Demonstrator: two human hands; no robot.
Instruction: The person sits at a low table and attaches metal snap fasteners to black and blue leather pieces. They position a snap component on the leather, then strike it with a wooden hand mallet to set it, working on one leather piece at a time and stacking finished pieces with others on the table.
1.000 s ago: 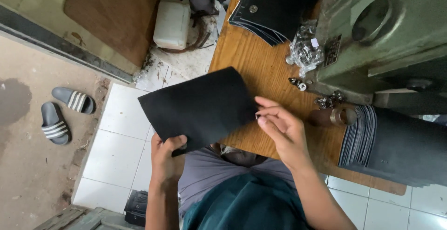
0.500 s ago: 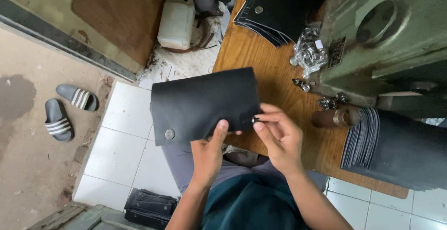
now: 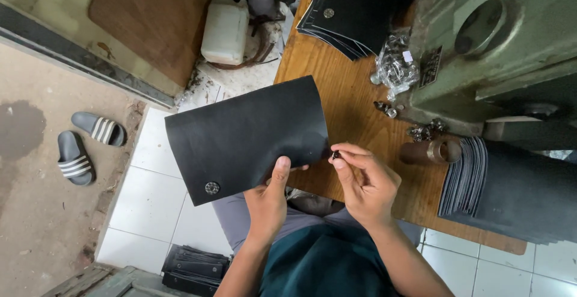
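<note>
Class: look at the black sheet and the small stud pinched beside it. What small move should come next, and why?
Probably press the small stud onto the sheet's near edge. The right hand pinches it right at that edge, the left hand steadies the sheet, and one round stud already sits on it.

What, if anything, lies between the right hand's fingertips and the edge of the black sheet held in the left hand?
Nothing visible. The right hand pinches a small dark fastener right at the edge of the black sheet, which the left hand holds by its lower edge. No tool or loose part lies between them.
</note>
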